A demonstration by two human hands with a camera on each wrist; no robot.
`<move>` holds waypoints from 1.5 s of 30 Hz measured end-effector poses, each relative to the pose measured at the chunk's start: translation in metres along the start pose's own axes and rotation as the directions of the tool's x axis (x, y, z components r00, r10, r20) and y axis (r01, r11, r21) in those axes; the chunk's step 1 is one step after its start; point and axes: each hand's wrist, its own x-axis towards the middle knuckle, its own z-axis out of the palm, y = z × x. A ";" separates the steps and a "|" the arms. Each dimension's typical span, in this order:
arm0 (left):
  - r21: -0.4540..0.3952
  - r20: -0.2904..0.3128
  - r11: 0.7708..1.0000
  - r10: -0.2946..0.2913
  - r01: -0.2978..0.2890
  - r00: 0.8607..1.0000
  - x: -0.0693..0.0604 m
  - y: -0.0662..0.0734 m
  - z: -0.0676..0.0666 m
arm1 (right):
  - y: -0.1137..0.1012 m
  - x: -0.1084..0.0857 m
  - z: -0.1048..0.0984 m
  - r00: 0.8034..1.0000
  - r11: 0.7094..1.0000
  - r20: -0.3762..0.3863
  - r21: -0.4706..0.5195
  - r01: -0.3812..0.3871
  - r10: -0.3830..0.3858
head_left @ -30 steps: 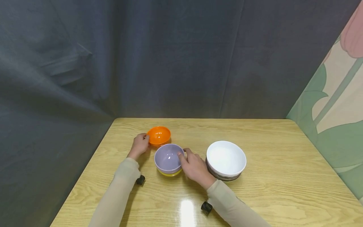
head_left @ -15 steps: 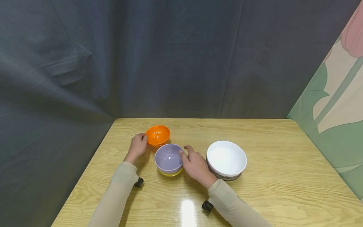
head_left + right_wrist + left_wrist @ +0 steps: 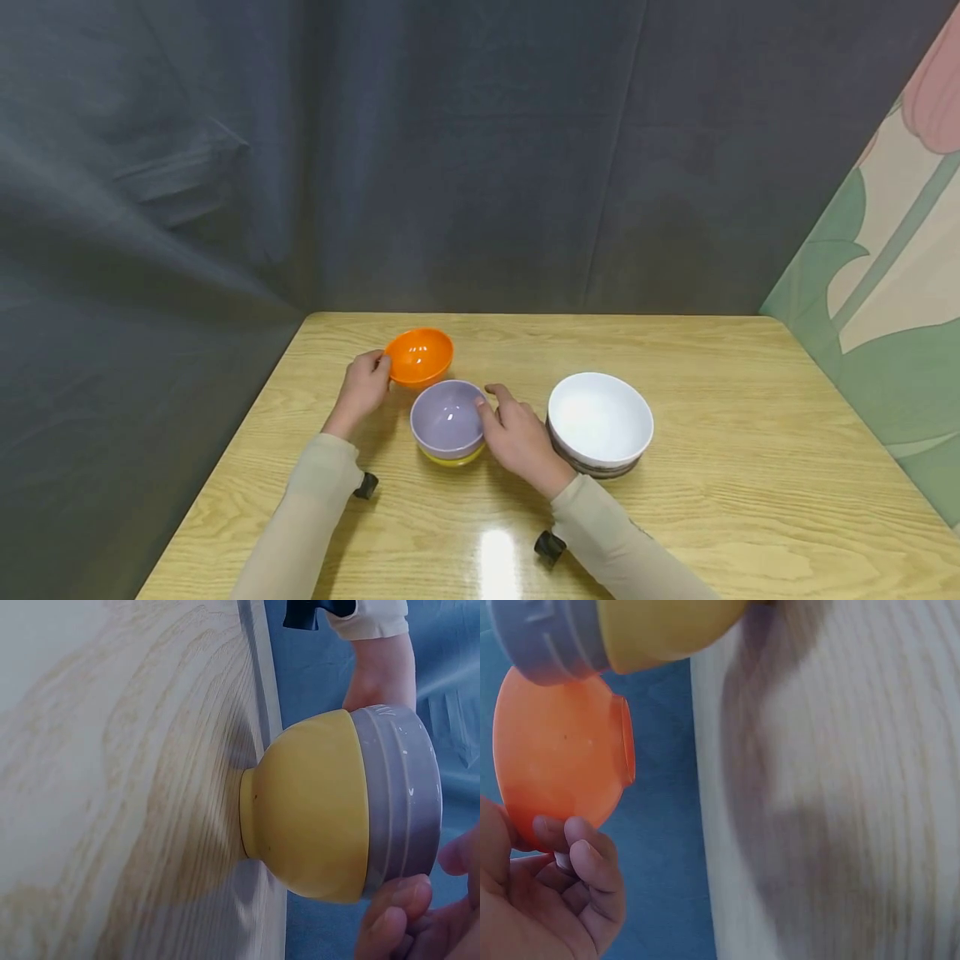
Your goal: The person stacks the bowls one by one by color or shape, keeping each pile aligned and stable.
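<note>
An orange bowl is pinched at its left rim by my left hand. In the left wrist view the orange bowl hangs tilted with its foot off the table, and curled fingers sit against its wall. A purple bowl sits in a yellow bowl that stands on the table. At the purple bowl's right rim is my right hand, thumb near the rim and index finger stretched out beyond it. In the right wrist view the fingers lie beside the purple wall, loosely bent.
A large white bowl tops a dark-edged bowl or stack to the right of my right hand. The wooden table ends at a dark curtain behind and left. A floral panel borders the right.
The orange bowl has risen slightly in my left hand, which has drawn a little left. My right hand has eased slightly right, its thumb backing out of the purple bowl.
</note>
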 end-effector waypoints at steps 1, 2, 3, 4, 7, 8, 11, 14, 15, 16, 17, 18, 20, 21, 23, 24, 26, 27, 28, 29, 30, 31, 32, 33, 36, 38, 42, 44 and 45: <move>0.001 -0.002 1.000 0.002 -0.002 1.000 -0.001 0.002 -0.001 | 0.000 0.000 0.000 1.000 1.000 0.000 0.001 0.000 0.000; 0.002 -0.003 1.000 0.005 -0.005 1.000 -0.003 0.004 -0.002 | 0.000 0.000 0.000 1.000 1.000 0.000 0.002 0.000 0.000; 0.003 -0.003 1.000 0.007 -0.007 1.000 -0.004 0.005 -0.003 | 0.000 -0.001 0.000 1.000 1.000 -0.001 0.002 -0.001 0.001; 0.006 -0.004 1.000 0.012 -0.012 1.000 -0.005 0.007 -0.003 | 0.000 -0.001 0.000 1.000 1.000 -0.003 0.002 -0.001 0.001; 0.005 -0.006 1.000 0.030 -0.030 1.000 -0.009 0.011 -0.005 | 0.001 -0.001 0.001 1.000 1.000 -0.008 0.004 0.005 -0.005; 0.000 -0.004 0.999 0.035 -0.035 0.999 -0.010 0.012 -0.005 | 0.001 -0.001 0.001 1.000 1.000 -0.010 0.004 0.007 -0.007; -0.009 -0.007 0.999 0.051 -0.051 0.999 -0.012 0.014 -0.006 | 0.001 -0.001 0.001 1.000 1.000 -0.010 0.009 0.014 -0.014; -0.017 -0.008 0.998 0.057 -0.057 0.998 -0.015 0.015 -0.007 | 0.001 -0.001 0.000 1.000 1.000 -0.009 0.016 0.014 -0.014; -0.018 -0.009 0.998 0.059 -0.059 0.998 -0.016 0.015 -0.008 | 0.001 -0.001 0.000 1.000 1.000 -0.010 0.016 0.013 -0.013; -0.015 -0.009 0.998 0.061 -0.061 0.998 -0.016 0.015 -0.008 | 0.001 -0.001 0.000 1.000 1.000 -0.012 0.015 0.013 -0.013; -0.014 -0.011 0.998 0.062 -0.063 0.998 -0.017 0.015 -0.009 | 0.000 -0.001 0.000 1.000 1.000 -0.013 0.015 0.012 -0.012; -0.014 -0.012 0.998 0.064 -0.065 0.998 -0.018 0.016 -0.009 | 0.000 -0.001 -0.001 1.000 1.000 -0.015 0.015 0.012 -0.012; -0.013 -0.015 0.998 0.068 -0.068 0.998 -0.019 0.015 -0.010 | -0.001 -0.001 -0.001 1.000 1.000 -0.018 0.013 0.013 -0.013; -0.012 -0.015 0.997 0.069 -0.070 0.997 -0.020 0.015 -0.011 | -0.001 -0.001 -0.001 1.000 1.000 -0.020 0.013 0.014 -0.013; -0.014 -0.015 0.997 0.073 -0.073 0.997 -0.022 0.016 -0.012 | 0.000 -0.001 -0.001 1.000 1.000 -0.021 0.015 0.012 -0.012; -0.017 -0.015 0.997 0.075 -0.076 0.997 -0.023 0.016 -0.013 | 0.000 -0.001 -0.001 1.000 1.000 -0.020 0.017 0.011 -0.011; -0.023 -0.016 0.997 0.079 -0.079 0.997 -0.025 0.016 -0.014 | 0.000 -0.001 0.000 1.000 1.000 -0.022 0.020 0.012 -0.012; -0.028 -0.017 0.996 0.081 -0.081 0.997 -0.025 0.017 -0.015 | 0.000 -0.001 0.000 1.000 1.000 -0.022 0.020 0.012 -0.012; -0.029 -0.016 0.996 0.084 -0.085 0.996 -0.026 0.018 -0.016 | 0.000 -0.001 0.000 1.000 1.000 -0.024 0.019 0.014 -0.013; -0.030 -0.015 0.996 0.088 -0.088 0.996 -0.026 0.018 -0.016 | -0.001 -0.001 0.000 1.000 1.000 -0.026 0.017 0.015 -0.015; -0.032 -0.010 0.995 0.090 -0.091 0.996 -0.027 0.019 -0.016 | -0.001 -0.001 -0.001 0.999 1.000 -0.028 0.016 0.017 -0.017; -0.032 -0.003 0.995 0.093 -0.093 0.996 -0.027 0.019 -0.016 | -0.001 -0.001 -0.001 0.999 1.000 -0.029 0.016 0.019 -0.019; -0.032 0.005 0.995 0.095 -0.094 0.996 -0.028 0.020 -0.016 | -0.001 -0.001 -0.001 0.999 1.000 -0.030 0.016 0.019 -0.019; -0.029 0.012 0.995 0.096 -0.096 0.995 -0.029 0.020 -0.016 | -0.002 -0.001 -0.001 0.999 1.000 -0.030 0.017 0.020 -0.019; -0.030 0.030 0.995 0.093 -0.092 0.995 -0.030 0.021 -0.014 | -0.002 0.000 -0.002 0.999 1.000 -0.029 0.023 0.019 -0.019; -0.031 0.034 0.996 0.091 -0.090 0.995 -0.033 0.022 -0.012 | -0.002 -0.001 -0.002 0.999 0.999 -0.027 0.028 0.018 -0.017; -0.026 0.045 0.995 0.099 -0.097 0.994 -0.038 0.025 -0.010 | -0.002 -0.001 -0.003 0.999 0.999 -0.026 0.043 0.025 -0.024; -0.025 0.054 0.994 0.108 -0.107 0.993 -0.041 0.027 -0.009 | -0.002 -0.002 -0.003 0.999 0.998 -0.027 0.049 0.037 -0.036; -0.020 0.059 0.993 0.113 -0.112 0.992 -0.042 0.027 -0.008 | -0.003 -0.002 -0.004 0.999 0.998 -0.029 0.051 0.044 -0.043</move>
